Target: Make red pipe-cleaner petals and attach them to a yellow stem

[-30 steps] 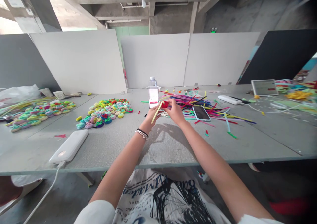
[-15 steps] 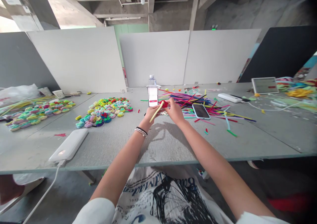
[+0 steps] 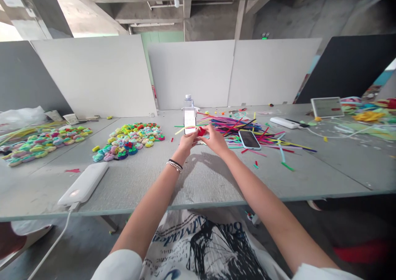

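Note:
Both hands meet above the middle of the table around a small red pipe-cleaner piece. My left hand is closed on it from the left, bracelets at the wrist. With fingertips pinched, my right hand grips the same piece from the right. A pale yellow pipe cleaner sticks out to the left from between the fingers; where it joins the red part is hidden. Just behind the hands stands an upright phone with a lit screen. Loose coloured pipe cleaners lie behind and right of my right hand.
Fuzzy coloured flower shapes cover the table at left, with another cluster further left. A white power bank with a cable lies near the front edge. A blue-cased phone lies right; a bottle stands behind the upright phone.
The pale yellow pipe cleaner pointed down toward me over my left hand; now it points left and away. My hands have turned the red piece and stay closed on it.

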`<state>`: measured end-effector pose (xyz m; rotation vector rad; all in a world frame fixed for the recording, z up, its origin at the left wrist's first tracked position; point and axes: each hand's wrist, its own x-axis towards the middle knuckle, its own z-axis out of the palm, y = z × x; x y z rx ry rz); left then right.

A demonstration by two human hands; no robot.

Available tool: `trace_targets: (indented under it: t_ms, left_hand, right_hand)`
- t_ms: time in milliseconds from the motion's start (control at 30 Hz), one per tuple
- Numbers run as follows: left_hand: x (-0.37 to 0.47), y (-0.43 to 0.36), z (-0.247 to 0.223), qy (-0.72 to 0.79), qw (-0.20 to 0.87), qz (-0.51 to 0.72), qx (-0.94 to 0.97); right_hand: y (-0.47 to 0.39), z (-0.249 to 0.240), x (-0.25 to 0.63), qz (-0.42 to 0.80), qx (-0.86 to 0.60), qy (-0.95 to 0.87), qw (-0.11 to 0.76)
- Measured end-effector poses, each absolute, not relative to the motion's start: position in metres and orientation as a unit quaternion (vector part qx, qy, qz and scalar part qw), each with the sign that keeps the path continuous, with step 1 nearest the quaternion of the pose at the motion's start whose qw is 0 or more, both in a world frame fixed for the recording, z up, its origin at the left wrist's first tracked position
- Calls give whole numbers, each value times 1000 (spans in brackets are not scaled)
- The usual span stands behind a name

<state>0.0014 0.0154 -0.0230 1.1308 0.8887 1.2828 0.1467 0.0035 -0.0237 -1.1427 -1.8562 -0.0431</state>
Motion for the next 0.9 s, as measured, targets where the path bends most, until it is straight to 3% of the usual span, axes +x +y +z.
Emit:
trace_targets:
  t_ms: [267,567,900]
  left_hand:
    - [4,15,-19,375,558,564,480]
    - [5,13,-17,398,508,576,502]
    - [7,9,-14,371,468,582,552]
  right_hand:
    - [2,-14,149,-38,-376,-799,467]
    - [4,-14,146,117,-386,-737,542]
    - [5,-17,134,381,-379,-585,608]
